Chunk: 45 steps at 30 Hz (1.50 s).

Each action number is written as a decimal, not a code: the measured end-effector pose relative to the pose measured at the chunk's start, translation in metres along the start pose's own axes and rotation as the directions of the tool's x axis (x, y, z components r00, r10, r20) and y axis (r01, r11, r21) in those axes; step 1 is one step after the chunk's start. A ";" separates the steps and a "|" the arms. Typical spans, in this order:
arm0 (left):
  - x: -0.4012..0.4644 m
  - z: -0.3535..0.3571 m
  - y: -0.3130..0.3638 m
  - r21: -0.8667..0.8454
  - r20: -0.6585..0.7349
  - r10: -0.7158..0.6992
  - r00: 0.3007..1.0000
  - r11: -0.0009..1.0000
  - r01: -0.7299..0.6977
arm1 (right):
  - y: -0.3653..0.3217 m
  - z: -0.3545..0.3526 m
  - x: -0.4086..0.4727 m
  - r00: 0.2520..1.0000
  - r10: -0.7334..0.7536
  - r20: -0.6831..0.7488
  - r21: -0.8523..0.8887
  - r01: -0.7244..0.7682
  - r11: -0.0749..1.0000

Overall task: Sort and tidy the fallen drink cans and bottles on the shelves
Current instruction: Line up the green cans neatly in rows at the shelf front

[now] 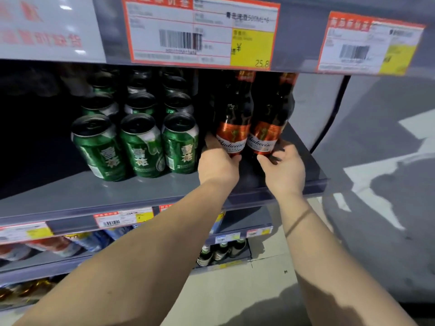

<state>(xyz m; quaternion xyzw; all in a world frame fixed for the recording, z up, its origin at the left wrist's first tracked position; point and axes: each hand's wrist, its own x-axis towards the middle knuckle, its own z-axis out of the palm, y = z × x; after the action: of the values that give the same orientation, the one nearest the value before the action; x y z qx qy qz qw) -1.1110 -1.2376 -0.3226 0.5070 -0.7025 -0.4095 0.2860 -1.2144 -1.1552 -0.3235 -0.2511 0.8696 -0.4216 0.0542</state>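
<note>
Each hand grips one upright bottle low on its body, left hand point(217, 161) and right hand point(283, 168), near the shelf point(117, 194) front, where a careless push could tip them onto the green cans point(141, 144).

Two dark bottles stand up straight, side by side and touching. The left bottle point(233, 118) sits in the left hand point(217, 164). The right bottle point(268, 118) sits in the right hand point(283, 168). Both have red labels just above the fingers.
</note>
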 end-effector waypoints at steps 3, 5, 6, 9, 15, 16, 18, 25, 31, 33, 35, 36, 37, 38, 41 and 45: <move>0.004 0.002 0.001 0.020 -0.010 0.007 1.000 1.000 -0.007 | -0.001 0.001 0.001 1.000 0.010 0.003 -0.035 -0.010 0.999; 0.004 0.002 0.001 0.028 0.001 0.010 1.000 1.000 -0.010 | -0.002 0.000 0.001 1.000 0.012 0.026 -0.037 -0.011 0.999; 0.004 0.001 0.001 0.021 0.013 0.007 1.000 1.000 -0.008 | -0.002 -0.001 0.000 0.999 0.012 0.041 -0.026 -0.011 1.000; -0.006 -0.008 0.005 -0.036 0.071 -0.003 0.997 0.999 0.006 | -0.010 -0.005 -0.013 0.998 0.016 0.059 0.005 -0.016 1.000; -0.060 -0.092 -0.002 -0.220 0.159 0.148 0.976 0.969 -0.111 | -0.063 0.009 -0.106 0.997 -0.063 -0.052 0.257 0.075 0.963; -0.068 -0.114 -0.010 -0.245 0.144 0.154 0.978 0.963 -0.115 | -0.075 0.018 -0.125 0.997 -0.082 -0.015 0.287 0.083 0.954; -0.078 -0.158 -0.030 -0.274 0.086 0.139 0.986 0.955 -0.111 | -0.103 0.039 -0.157 0.988 -0.121 0.097 0.321 0.084 0.943; -0.090 -0.313 -0.109 -0.192 -0.256 0.011 0.967 0.979 -0.062 | -0.210 0.115 -0.244 0.857 -0.332 0.394 0.360 0.188 0.914; -0.096 -0.400 -0.166 -0.153 -0.503 -0.098 0.859 0.988 0.024 | -0.247 0.173 -0.294 0.779 -0.343 0.524 0.335 0.181 0.925; -0.090 -0.417 -0.183 -0.143 -0.502 -0.158 0.850 0.985 0.099 | -0.253 0.185 -0.298 0.782 -0.322 0.534 0.296 0.185 0.937; -0.082 -0.429 -0.195 -0.151 -0.423 -0.218 0.879 0.974 0.169 | -0.259 0.197 -0.299 0.803 -0.282 0.525 0.226 0.188 0.956; -0.077 -0.432 -0.199 -0.154 -0.367 -0.230 0.901 0.971 0.185 | -0.262 0.202 -0.298 0.818 -0.259 0.513 0.188 0.188 0.964; -0.072 -0.433 -0.203 -0.147 -0.316 -0.228 0.921 0.971 0.190 | -0.264 0.209 -0.297 0.832 -0.236 0.503 0.149 0.185 0.971; -0.067 -0.433 -0.205 -0.126 -0.273 -0.218 0.937 0.974 0.190 | -0.266 0.214 -0.297 0.841 -0.217 0.496 0.113 0.185 0.976; -0.054 -0.432 -0.206 -0.014 -0.260 -0.197 0.945 0.980 0.200 | -0.270 0.226 -0.293 0.849 -0.182 0.496 0.030 0.192 0.981; -0.045 -0.430 -0.203 0.057 -0.344 -0.182 0.921 0.975 0.214 | -0.275 0.233 -0.287 0.828 -0.171 0.534 -0.020 0.214 0.977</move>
<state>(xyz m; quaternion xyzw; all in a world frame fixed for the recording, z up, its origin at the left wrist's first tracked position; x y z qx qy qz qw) -0.6481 -1.3483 -0.2828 0.6508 -0.6067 -0.3101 0.3350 -0.7863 -1.3237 -0.2974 -0.4458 0.8072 -0.3044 0.2389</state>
